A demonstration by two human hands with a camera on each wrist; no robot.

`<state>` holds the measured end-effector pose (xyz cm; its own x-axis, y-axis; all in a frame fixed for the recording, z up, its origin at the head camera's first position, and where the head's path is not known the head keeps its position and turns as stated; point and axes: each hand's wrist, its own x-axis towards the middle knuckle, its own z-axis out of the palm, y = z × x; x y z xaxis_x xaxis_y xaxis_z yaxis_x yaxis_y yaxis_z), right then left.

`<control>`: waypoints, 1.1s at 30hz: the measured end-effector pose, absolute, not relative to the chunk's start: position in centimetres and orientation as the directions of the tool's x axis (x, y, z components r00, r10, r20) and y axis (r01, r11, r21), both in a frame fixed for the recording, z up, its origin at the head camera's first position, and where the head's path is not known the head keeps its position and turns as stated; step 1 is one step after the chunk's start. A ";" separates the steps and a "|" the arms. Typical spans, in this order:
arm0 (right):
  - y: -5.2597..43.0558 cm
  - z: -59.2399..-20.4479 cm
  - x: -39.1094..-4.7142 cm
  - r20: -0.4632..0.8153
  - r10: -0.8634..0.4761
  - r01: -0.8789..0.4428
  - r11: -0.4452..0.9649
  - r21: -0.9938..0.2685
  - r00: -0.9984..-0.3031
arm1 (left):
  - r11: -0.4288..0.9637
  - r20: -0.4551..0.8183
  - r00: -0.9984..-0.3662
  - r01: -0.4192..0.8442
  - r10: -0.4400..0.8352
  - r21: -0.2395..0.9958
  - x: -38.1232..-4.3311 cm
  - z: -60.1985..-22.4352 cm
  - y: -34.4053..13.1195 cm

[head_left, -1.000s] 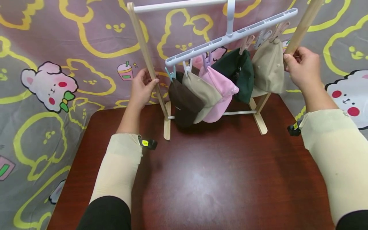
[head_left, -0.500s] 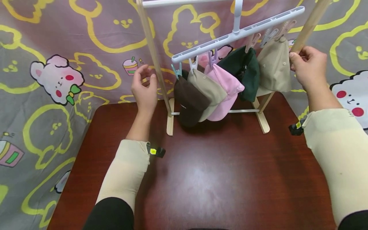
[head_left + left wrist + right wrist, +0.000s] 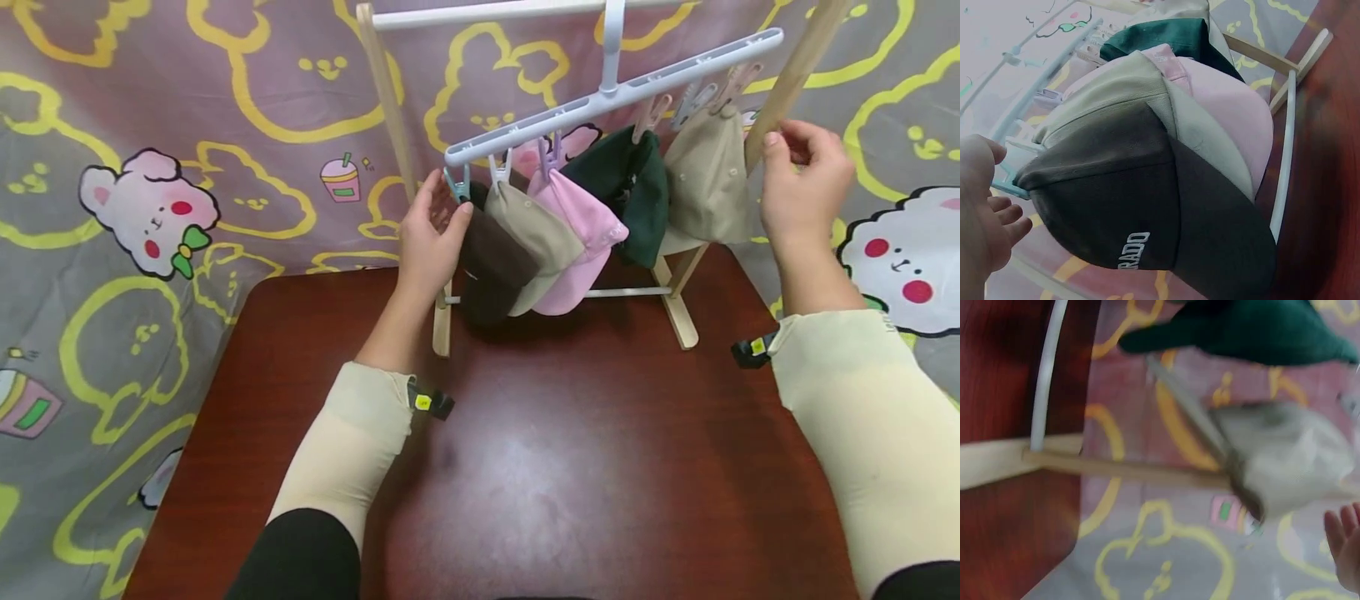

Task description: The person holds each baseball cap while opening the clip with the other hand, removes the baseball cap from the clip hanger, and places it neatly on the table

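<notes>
A light-blue clip hanger (image 3: pixel 615 98) hangs tilted, with several baseball caps clipped beneath it. At its left end, a teal clip (image 3: pixel 458 185) holds the dark brown cap (image 3: pixel 491 262). My left hand (image 3: pixel 431 246) is at that clip, thumb and fingers parted on either side of it; the left wrist view shows white letters on the brown cap (image 3: pixel 1110 194). A beige cap (image 3: pixel 534 237) and a pink cap (image 3: pixel 581 225) hang behind. Further right are a dark green cap (image 3: pixel 647 196) and another beige cap (image 3: pixel 708 179). My right hand (image 3: pixel 808 183), fingers loosely bent, is beside the right post.
A wooden rack with a left post (image 3: pixel 386 100), a right post (image 3: pixel 791 83) and a white top bar (image 3: pixel 487 13) carries the hanger. Its feet (image 3: pixel 678 321) stand on the dark red table (image 3: pixel 570 467). A patterned cloth (image 3: pixel 285 200) hangs behind.
My left hand has let go of the left post and moved right to the teal clip. The right hand has come off the right post.
</notes>
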<state>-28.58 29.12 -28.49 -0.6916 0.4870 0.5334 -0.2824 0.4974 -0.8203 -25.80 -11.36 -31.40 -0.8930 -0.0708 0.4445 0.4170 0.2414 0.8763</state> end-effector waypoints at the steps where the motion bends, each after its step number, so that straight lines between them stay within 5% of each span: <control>1: 28.2 -28.5 -28.4 0.612 0.467 -0.323 0.559 -0.764 -0.639 | 0.244 0.433 -0.899 0.405 -0.070 0.881 -25.9 -31.4 -11.4; 6: 22.8 -28.1 -26.8 0.853 0.197 -0.555 0.684 -0.473 -0.484 | 0.239 0.444 -0.888 0.408 -0.123 0.881 -27.0 -31.4 -11.4; 14: 14.3 -27.4 -24.7 0.881 -0.109 -0.767 0.549 -0.333 -0.460 | 0.183 0.456 -0.866 0.423 -0.204 0.887 -26.8 -31.3 -11.2; 17: 11.7 -27.1 -24.5 0.826 -0.217 -0.776 0.525 -0.350 -0.520 | 0.153 0.465 -0.865 0.442 -0.189 0.884 -26.2 -31.0 -11.1; 24: 6.3 -26.3 -24.6 0.544 -0.303 -0.613 0.527 -0.589 -0.783 | 0.164 0.547 -0.824 0.525 -0.146 0.835 -25.0 -30.2 -11.1; 33: 2.4 -25.3 -25.3 0.458 -0.285 -0.536 0.537 -0.652 -0.842 | 0.226 0.591 -0.790 0.553 -0.164 0.802 -24.3 -29.6 -12.1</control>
<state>-25.30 2.42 -25.35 -0.8420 -0.2848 0.4581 -0.5360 0.5367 -0.6516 -24.32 -12.06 -29.62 -0.7897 -0.1641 0.5912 0.5533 0.2260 0.8018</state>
